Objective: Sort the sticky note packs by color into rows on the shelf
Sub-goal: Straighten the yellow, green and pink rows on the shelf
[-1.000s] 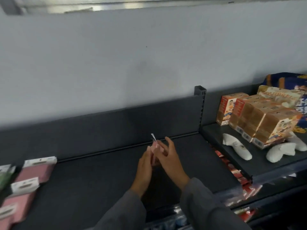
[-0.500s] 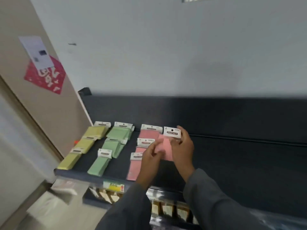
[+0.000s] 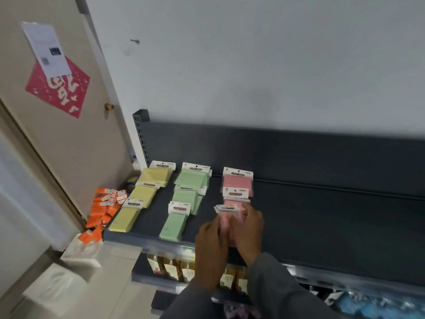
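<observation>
Now, both hands down at the front of the dark shelf (image 3: 322,217), sharing one pink pack (image 3: 226,217). Left hand (image 3: 212,244) clasped along the pack's left edge, fingers curled onto it. Right hand (image 3: 249,229) closed over its right side, fingers wrapped around. Motion blur here, so hard to say whether the pack touches the shelf or sits just above it. White header card tilted up at the top of the pack, right at the near end of the pink row (image 3: 238,184).

Three colour rows running front to back on the left part of the shelf. Yellow row (image 3: 140,196) furthest left, three packs overlapping like tiles. Green row (image 3: 186,199) beside it, nearest pack lying close to the shelf lip. Pink row next, two packs lying flat behind the one in hand. Off the shelf's left end, lower down, orange packs (image 3: 103,208) in a loose heap. Grey sleeves (image 3: 276,293) at the bottom edge. Red poster (image 3: 57,90) on the door behind.
</observation>
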A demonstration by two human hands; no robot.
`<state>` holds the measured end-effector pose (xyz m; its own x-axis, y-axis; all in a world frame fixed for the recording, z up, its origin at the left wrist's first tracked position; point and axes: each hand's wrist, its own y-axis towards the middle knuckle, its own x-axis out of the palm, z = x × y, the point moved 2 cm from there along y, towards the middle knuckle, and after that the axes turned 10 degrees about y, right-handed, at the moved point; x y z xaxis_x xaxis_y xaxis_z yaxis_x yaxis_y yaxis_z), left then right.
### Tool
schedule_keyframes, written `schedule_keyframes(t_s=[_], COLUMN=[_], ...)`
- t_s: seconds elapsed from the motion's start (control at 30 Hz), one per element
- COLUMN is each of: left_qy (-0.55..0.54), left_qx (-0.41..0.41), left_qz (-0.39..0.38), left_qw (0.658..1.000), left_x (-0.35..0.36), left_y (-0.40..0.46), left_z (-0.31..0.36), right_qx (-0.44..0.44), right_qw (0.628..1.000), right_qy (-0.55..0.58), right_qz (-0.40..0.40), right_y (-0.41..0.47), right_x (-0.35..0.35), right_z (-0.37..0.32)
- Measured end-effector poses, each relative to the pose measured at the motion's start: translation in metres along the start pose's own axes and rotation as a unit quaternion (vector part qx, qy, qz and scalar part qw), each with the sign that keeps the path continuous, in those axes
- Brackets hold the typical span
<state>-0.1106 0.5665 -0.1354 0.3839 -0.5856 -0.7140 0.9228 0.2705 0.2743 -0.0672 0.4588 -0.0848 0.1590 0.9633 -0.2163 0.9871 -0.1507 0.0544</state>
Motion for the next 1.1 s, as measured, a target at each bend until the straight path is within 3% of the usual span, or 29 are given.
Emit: schedule_keyframes(t_s=[0.13, 0.33, 0.53, 0.6, 0.7, 0.9, 1.1], left_qy=[-0.014, -0.031, -0.103, -0.171, -0.262, -0.296, -0.321], left_qx=[-0.014, -0.024, -0.06, -0.096, -0.15, -0.261, -0.267], left_qz=[-0.012, -0.016, -0.037, -0.066, -0.112, -0.087, -0.121], left_qw=[1.0, 0.999, 0.992, 0.978, 0.947, 0.915, 0.901], left_x=[0.006, 0.004, -0.001, -0.004, -0.001, -0.001, 0.006], left_y=[0.0, 0.006, 0.013, 0.016, 0.023, 0.04, 0.05], left_z=[-0.004, 0.0, -0.001, 0.006, 0.023, 0.019, 0.019], right_qx=[-0.008, -0.005, 0.03, 0.055, 0.055, 0.118, 0.098], right_qw=[0.999, 0.998, 0.999, 0.996, 0.994, 0.987, 0.985], right_qy=[-0.006, 0.028, 0.042, 0.069, 0.086, 0.105, 0.131], right_qz=[-0.045, -0.052, 0.005, 0.015, -0.034, -0.029, -0.059], right_y=[-0.012, -0.019, -0.01, -0.01, -0.017, 0.003, 0.005], right_x=[0.003, -0.001, -0.008, -0.005, 0.013, 0.014, 0.016], right_z=[0.01, 0.017, 0.024, 0.023, 0.02, 0.024, 0.023])
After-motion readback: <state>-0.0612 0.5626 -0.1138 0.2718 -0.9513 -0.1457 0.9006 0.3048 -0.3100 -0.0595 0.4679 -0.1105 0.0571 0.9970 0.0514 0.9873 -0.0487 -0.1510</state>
